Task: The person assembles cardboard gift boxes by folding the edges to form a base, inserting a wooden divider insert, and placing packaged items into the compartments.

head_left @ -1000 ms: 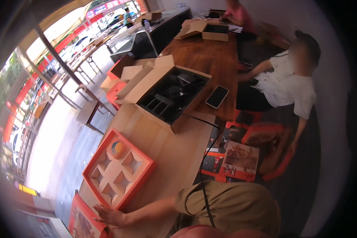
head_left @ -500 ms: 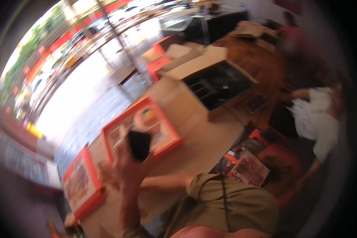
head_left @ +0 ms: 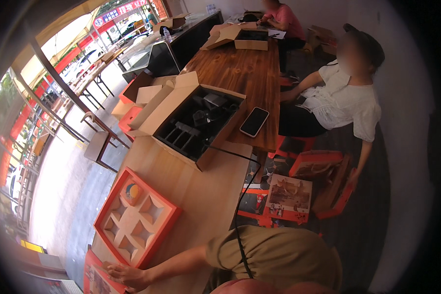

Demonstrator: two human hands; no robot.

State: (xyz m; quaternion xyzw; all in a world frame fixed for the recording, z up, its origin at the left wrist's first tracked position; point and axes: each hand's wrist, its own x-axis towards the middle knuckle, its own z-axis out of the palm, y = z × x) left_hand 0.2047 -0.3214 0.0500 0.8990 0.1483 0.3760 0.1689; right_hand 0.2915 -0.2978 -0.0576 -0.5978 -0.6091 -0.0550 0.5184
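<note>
My right hand [head_left: 127, 277] reaches in from the right at the lower edge. Its fingers are bunched at the corner of a red box lid with a brown printed picture [head_left: 97, 279]; what lies between them is hidden. Just above the hand is a red-rimmed gift box [head_left: 174, 215] with a beige compartment insert [head_left: 134, 220]. One round piece with yellow and blue on top [head_left: 131, 191] fills its far compartment; the other compartments show nothing in them. My left hand is out of the picture.
Past the gift box stands an opened cardboard carton [head_left: 213, 152] with black gear; a black cable [head_left: 237, 206] runs from it to me. A phone [head_left: 254, 121] lies on the dark table. A seated person [head_left: 350, 98] touches red boxes [head_left: 318, 164] at right. Another person sits farther back.
The view has swung, showing more of the room at the right and far side. My left hand, raised with a dark flat thing before, has gone from sight. My right hand appears lower.
</note>
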